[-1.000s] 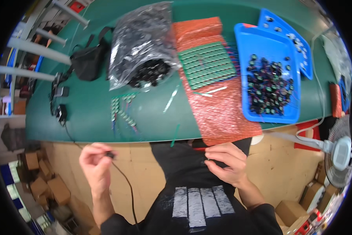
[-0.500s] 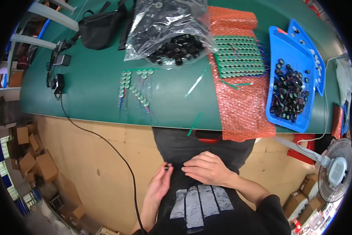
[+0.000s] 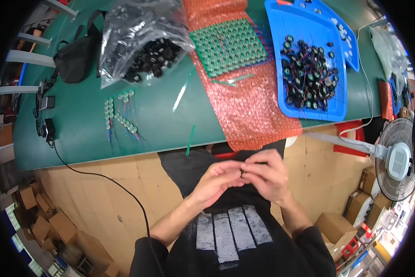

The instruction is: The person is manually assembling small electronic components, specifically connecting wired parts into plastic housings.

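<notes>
Above my lap, in front of the table edge, my two hands meet at the fingertips. My left hand (image 3: pixel 216 182) is closed on a small black round part (image 3: pixel 243 173), mostly covered by fingers. From the other side my right hand (image 3: pixel 268 176) pinches at the same spot; what exactly its fingertips hold is hidden. Similar black parts with green boards and thin red and blue wires fill a blue tray (image 3: pixel 281 99) on the table. A clear plastic bag (image 3: pixel 115 51) of black round caps lies farther left.
A green board panel (image 3: pixel 228 48) rests on red bubble wrap (image 3: pixel 244 113). Small round wired boards (image 3: pixel 109 111) and green strips (image 3: pixel 190 141) lie on the green table (image 3: pixel 166 134). A black cable (image 3: pixel 110 180) hangs at left; a fan (image 3: pixel 398 160) stands right.
My hands, apart before with the black part in the left, have come together around it. My view has turned, so the table things appear farther left.
</notes>
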`<state>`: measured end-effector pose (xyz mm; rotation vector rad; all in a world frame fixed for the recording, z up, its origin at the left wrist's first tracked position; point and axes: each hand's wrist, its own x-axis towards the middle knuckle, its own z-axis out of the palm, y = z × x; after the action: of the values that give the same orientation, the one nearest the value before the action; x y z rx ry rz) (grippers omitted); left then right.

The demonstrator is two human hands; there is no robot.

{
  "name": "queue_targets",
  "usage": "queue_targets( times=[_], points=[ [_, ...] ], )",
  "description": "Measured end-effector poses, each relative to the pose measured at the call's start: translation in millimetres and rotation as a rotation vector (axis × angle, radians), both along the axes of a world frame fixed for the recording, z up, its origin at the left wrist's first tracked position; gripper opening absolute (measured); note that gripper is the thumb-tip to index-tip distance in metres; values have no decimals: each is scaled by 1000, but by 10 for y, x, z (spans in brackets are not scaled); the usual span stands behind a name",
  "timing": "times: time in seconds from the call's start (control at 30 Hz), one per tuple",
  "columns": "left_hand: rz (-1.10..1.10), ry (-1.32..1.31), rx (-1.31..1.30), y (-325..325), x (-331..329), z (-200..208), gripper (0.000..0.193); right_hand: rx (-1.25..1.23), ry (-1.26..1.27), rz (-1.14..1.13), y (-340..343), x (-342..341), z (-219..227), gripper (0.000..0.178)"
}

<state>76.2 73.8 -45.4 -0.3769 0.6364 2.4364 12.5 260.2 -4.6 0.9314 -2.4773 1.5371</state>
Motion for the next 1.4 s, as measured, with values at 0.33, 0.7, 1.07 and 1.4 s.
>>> queue_targets(
  times=[0.33, 0.7, 1.07, 1.4],
  points=[
    [211, 69, -66, 272, -172, 270, 29, -173, -145, -8, 191, -135, 42, 26],
    [169, 122, -152, 181, -138, 262, 29, -254, -432, 83, 202, -180, 68, 28],
    [186, 107, -248, 204, -128, 304, 30, -209, -645, 99, 185, -248, 145, 29],
    [221, 121, -282, 241, -118, 250, 30, 147, -302, 60, 112, -260, 208, 36]
  ],
)
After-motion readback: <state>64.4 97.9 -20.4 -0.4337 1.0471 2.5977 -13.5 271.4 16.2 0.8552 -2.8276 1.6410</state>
